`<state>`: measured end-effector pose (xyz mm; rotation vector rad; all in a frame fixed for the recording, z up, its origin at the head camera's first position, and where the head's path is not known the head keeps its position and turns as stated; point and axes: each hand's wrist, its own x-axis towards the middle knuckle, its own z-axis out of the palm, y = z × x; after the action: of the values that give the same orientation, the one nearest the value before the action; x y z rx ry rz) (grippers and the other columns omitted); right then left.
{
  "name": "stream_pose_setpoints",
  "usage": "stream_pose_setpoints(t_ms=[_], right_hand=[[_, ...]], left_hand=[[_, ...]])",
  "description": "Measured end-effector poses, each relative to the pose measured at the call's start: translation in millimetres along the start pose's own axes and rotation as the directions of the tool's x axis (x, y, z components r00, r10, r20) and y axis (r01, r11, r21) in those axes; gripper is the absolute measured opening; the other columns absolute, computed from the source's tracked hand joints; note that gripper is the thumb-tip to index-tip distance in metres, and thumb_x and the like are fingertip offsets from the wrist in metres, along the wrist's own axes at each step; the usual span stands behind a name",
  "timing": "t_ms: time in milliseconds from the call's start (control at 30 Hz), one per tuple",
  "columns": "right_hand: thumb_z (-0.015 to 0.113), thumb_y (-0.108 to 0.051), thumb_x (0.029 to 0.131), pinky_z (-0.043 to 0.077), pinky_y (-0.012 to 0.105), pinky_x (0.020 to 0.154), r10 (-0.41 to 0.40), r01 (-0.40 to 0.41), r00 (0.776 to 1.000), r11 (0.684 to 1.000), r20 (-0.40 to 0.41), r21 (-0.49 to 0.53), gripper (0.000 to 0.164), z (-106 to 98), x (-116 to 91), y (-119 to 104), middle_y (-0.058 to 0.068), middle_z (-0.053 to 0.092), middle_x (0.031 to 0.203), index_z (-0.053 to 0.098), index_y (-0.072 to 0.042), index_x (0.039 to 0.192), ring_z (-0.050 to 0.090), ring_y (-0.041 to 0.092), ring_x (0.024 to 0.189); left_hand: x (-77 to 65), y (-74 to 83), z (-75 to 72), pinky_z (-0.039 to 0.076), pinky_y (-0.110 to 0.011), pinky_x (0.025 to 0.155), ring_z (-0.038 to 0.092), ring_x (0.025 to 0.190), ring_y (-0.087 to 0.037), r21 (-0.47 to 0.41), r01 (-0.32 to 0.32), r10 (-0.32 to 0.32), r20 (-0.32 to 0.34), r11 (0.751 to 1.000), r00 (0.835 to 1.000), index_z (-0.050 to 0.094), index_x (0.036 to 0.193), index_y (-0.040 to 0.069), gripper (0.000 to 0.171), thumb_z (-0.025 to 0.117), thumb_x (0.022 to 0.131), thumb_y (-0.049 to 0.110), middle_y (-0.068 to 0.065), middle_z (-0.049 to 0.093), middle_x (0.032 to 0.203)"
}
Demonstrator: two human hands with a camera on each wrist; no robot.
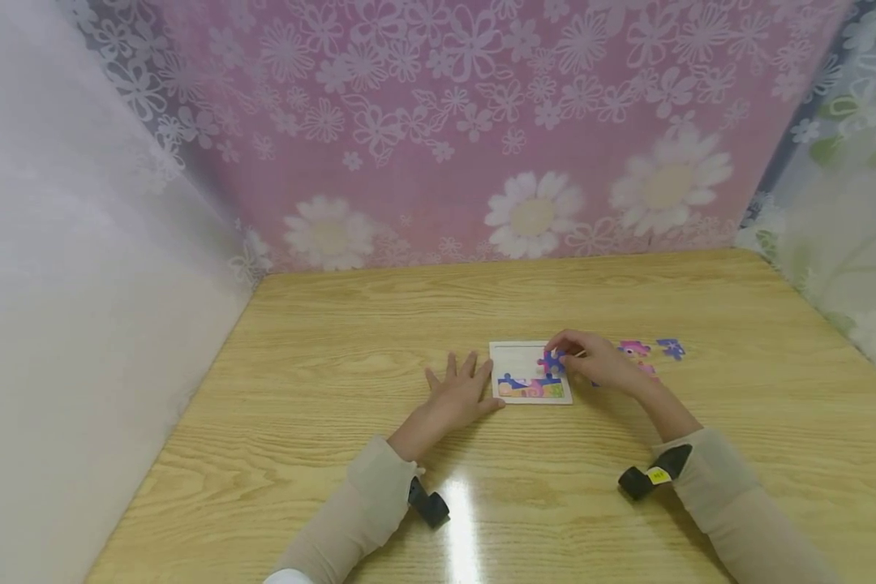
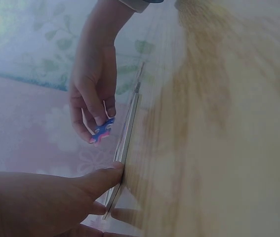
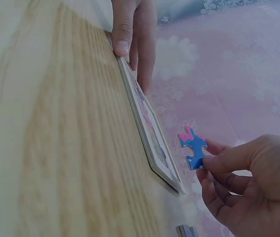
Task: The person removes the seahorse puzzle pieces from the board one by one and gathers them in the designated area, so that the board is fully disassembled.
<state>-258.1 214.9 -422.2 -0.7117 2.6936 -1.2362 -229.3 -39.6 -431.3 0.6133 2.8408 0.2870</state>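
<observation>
A white puzzle frame (image 1: 495, 369) lies flat on the table. Along its near side sits a row of joined colourful pieces (image 1: 530, 389), while the far part shows bare white backing. My right hand (image 1: 604, 362) pinches a blue and pink puzzle piece (image 3: 195, 148) between thumb and fingers, held above the frame's right half. In the left wrist view the same puzzle piece (image 2: 101, 130) hangs clear of the frame. My left hand (image 1: 458, 399) has its fingers spread, with the thumb touching the frame's near left corner; in the right wrist view that thumb (image 3: 122, 42) rests on the frame's edge.
Right of the frame lie loose pieces: a blue one (image 1: 672, 349) and pink ones (image 1: 633, 348), partly hidden by the right hand. The wooden table (image 1: 336, 341) meets a pink flowered cloth (image 1: 423, 162) at the back. Each sleeve carries a black wrist camera (image 1: 429, 503).
</observation>
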Motion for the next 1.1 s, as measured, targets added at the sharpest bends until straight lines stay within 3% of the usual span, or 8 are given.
stream_pose_setpoints(t_ms=[300, 433, 767, 1100], right_hand=[[0.05, 0.002, 0.091, 0.044, 0.043, 0.079, -0.011, 0.011, 1.0, 1.0, 0.01, -0.007, 0.022, -15, -6, 2, 0.011, 0.057, 0.101, 0.06, -0.005, 0.109, 0.053, 0.029, 0.095], [0.05, 0.002, 0.091, 0.047, 0.038, 0.071, 0.016, -0.016, 1.0, 1.0, 0.001, -0.004, 0.022, -23, -10, 4, 0.012, 0.057, 0.102, 0.06, -0.005, 0.11, 0.054, 0.03, 0.094], [0.052, 0.003, 0.091, 0.045, 0.044, 0.078, -0.02, 0.017, 0.999, 0.996, -0.045, -0.086, 0.02, -46, -27, 12, 0.013, 0.06, 0.101, 0.059, -0.001, 0.11, 0.055, 0.031, 0.093], [0.055, -0.001, 0.091, 0.046, 0.04, 0.077, -0.015, 0.0, 0.997, 0.982, -0.076, -0.19, 0.018, -67, -43, 23, 0.009, 0.061, 0.096, 0.06, -0.001, 0.108, 0.057, 0.029, 0.09]], left_hand=[[-0.8, 1.1, -0.3, 0.011, -0.071, 0.092, 0.007, 0.133, -0.044, 0.001, -0.005, 0.005, -0.011, 1.0, 1.0, 0.027, 0.146, 0.017, 0.07, 0.048, 0.089, 0.053, -0.013, 0.016, 0.15], [1.0, -0.2, 0.9, 0.01, -0.071, 0.093, 0.005, 0.133, -0.043, 0.002, -0.005, 0.005, -0.008, 1.0, 1.0, 0.025, 0.147, 0.018, 0.07, 0.047, 0.09, 0.054, -0.012, 0.015, 0.15], [0.3, 0.5, -0.7, 0.01, -0.07, 0.093, 0.005, 0.133, -0.042, 0.003, 0.002, -0.002, 0.004, 1.0, 1.0, 0.024, 0.147, 0.019, 0.07, 0.046, 0.09, 0.054, -0.012, 0.015, 0.151], [0.9, 1.5, -0.5, 0.01, -0.07, 0.094, 0.005, 0.134, -0.042, 0.011, 0.011, -0.011, 0.009, 1.0, 1.0, 0.024, 0.147, 0.02, 0.07, 0.045, 0.09, 0.055, -0.011, 0.014, 0.151]])
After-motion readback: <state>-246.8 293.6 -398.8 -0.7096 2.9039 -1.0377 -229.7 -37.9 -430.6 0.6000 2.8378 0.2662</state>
